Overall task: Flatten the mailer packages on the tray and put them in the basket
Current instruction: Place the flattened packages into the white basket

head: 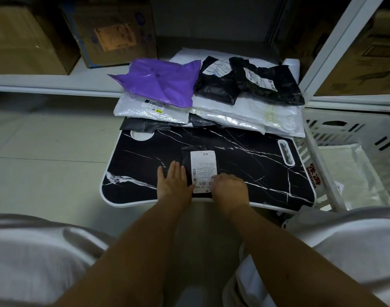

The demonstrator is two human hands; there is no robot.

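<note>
Pressing small black mailer point(199, 168) flat on tray point(267, 187): left hand point(173, 185) fingers straight, spread beside label; right hand point(228, 189) curled over near corner, pinning it. Basket point(344, 129) waits at right.

We see a dim, bluish view with dark corners; glare glints on the white mailers point(245, 119), shelf edges point(335, 47) bow, and the foreground sleeves point(355, 240) blur.
</note>
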